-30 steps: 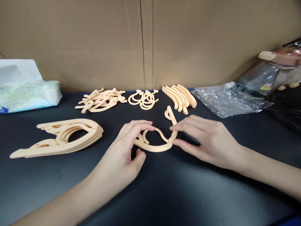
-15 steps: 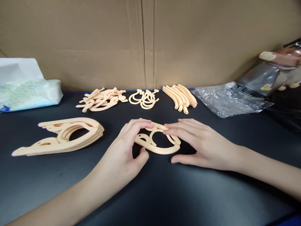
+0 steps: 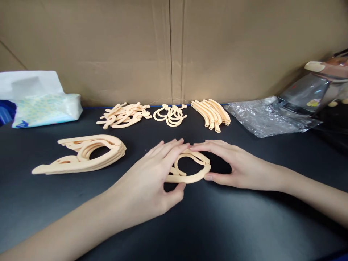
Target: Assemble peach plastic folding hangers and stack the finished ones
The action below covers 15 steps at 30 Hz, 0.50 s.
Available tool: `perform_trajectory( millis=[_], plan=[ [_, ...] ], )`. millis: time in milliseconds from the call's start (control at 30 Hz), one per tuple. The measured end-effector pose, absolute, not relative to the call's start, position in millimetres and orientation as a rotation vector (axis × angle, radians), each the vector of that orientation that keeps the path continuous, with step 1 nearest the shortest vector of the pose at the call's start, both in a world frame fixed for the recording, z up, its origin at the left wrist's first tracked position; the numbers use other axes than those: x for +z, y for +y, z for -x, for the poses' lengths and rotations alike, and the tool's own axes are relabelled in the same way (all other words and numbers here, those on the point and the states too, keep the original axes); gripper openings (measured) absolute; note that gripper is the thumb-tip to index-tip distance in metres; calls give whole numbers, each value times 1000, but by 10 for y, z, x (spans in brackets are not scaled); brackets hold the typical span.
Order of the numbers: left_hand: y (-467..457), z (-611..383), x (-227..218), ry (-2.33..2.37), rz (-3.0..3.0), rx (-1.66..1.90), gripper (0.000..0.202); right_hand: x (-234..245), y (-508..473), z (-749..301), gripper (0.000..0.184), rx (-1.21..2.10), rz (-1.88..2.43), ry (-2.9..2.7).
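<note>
A beige folded hanger lies flat on the black table in front of me, its curved pieces bent round a ring-shaped hook. My left hand spans its left part, fingers over the far edge and thumb at the near edge, hiding that end. My right hand closes round the right end, thumb at the near corner and fingertips along the far side, close to the left fingertips. Off to the left, a stack of similar folded hangers rests on the table.
Along the back lie a pile of beige hanger arms, several loose hooks and a bundle of curved bars. Clear plastic wrap and a dark transparent container are at right. A tissue pack stands at left, before the cardboard wall.
My left hand has slid right and further over the hanger, covering more of it. My right thumb has come in against the hanger's right end. The view has shifted slightly left.
</note>
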<state>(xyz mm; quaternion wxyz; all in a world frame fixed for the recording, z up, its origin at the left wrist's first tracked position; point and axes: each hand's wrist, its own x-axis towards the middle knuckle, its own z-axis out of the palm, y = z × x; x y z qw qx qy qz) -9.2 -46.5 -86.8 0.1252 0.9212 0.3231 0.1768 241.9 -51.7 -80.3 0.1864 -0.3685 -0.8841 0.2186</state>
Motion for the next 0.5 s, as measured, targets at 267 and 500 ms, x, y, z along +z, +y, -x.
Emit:
perform_trajectory(
  millis=[267, 500],
  plan=[
    [-475, 88, -686, 935, -2677, 339, 60, -784, -549, -2389, 59, 687, 990, -2492],
    [-574, 54, -541, 1029, -2849, 267, 67, -776, -513, -2440, 50, 675, 1076, -2420]
  ],
)
